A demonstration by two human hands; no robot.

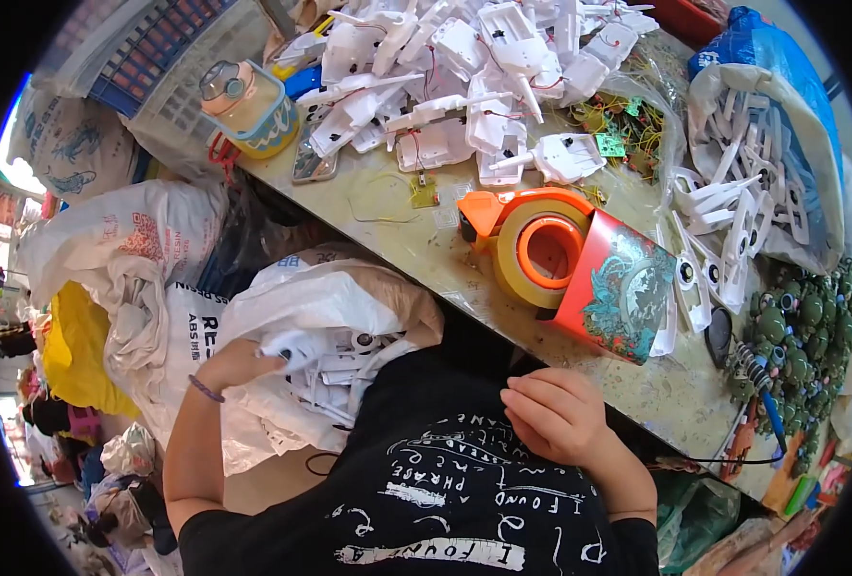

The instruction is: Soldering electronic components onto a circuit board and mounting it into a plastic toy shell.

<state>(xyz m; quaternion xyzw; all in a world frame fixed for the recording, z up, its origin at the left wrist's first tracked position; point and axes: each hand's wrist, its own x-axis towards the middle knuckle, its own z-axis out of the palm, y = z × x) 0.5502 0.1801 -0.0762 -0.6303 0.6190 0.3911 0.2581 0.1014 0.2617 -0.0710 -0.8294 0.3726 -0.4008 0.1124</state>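
Apparently against left hand [231,365], white part [295,348].

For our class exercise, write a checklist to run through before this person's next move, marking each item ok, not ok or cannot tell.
1. Left hand holding a white plastic part: ok; how firm the grip is, cannot tell.
2. Right hand empty: cannot tell; its palm is hidden.
3. White sack open: ok; more white pieces show inside.
4. White housings neatly arranged: not ok; they lie heaped loosely on the table.
5. Tape roll in the orange dispenser: ok.
6. Blue-handled tool switched off: cannot tell.
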